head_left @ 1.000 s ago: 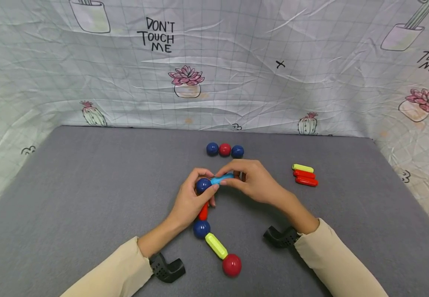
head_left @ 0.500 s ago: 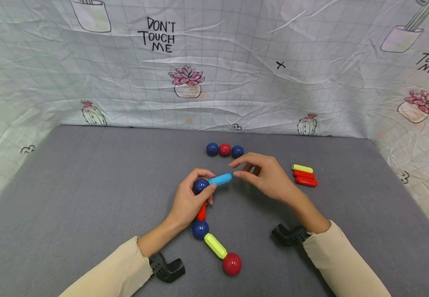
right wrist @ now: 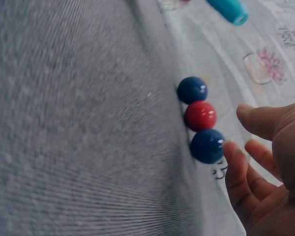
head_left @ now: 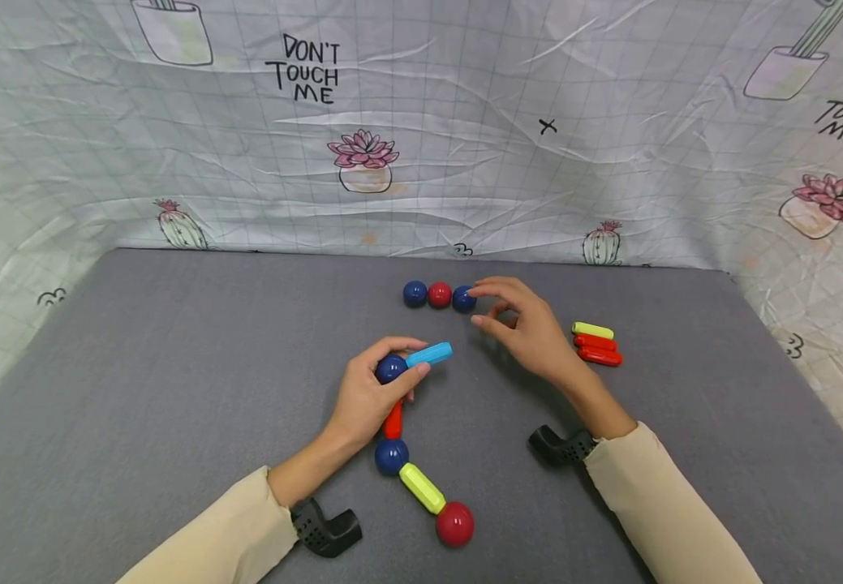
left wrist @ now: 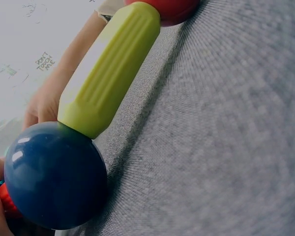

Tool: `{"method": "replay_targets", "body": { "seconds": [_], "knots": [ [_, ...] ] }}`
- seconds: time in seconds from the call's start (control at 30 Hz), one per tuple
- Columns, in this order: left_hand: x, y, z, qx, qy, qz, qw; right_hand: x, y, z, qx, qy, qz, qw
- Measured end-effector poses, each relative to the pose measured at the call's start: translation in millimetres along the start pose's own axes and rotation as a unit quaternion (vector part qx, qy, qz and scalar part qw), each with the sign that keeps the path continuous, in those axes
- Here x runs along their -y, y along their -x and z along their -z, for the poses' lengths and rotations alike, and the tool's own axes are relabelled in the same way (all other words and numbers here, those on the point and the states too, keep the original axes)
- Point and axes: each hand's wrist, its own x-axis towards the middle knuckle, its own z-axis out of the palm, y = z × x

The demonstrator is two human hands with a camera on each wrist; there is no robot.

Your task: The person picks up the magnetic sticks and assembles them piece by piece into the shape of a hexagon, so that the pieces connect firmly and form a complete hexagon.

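My left hand (head_left: 372,391) grips a blue ball (head_left: 390,369) in a chain of balls and rods. From that ball a light blue rod (head_left: 430,354) points up to the right, its far end bare. Below it a red rod (head_left: 393,422) leads to a second blue ball (head_left: 391,457), then a yellow-green rod (head_left: 422,488) and a red ball (head_left: 454,524). My right hand (head_left: 531,328) holds nothing, its fingers spread and loosely bent. Its index fingertip overlaps the rightmost blue ball (head_left: 462,300) of the back row in the head view.
Left of that ball stand a loose red ball (head_left: 439,295) and another blue ball (head_left: 415,294). On the right lie a yellow-green rod (head_left: 592,330) and two red rods (head_left: 599,356). Patterned cloth (head_left: 465,162) rises behind the grey table (head_left: 209,365).
My right hand has let go of the light blue rod and moved back toward the row of balls. The left hand keeps its grip on the chain, which has shifted slightly.
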Motion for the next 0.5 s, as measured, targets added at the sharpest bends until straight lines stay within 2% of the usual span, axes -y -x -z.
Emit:
{"method": "replay_targets", "body": {
  "seconds": [0.13, 0.5],
  "knots": [
    [-14.5, 1.8, -1.8, 0.000, -0.005, 0.000, 1.0000, -6.6, -5.4, -4.6, 0.008, -0.004, -0.008, 1.000],
    [-14.5, 2.3, -1.7, -0.002, -0.011, -0.010, 0.9999, -8.9, -9.2, -14.6, 0.051, 0.031, -0.009, 0.998]
  ]
}}
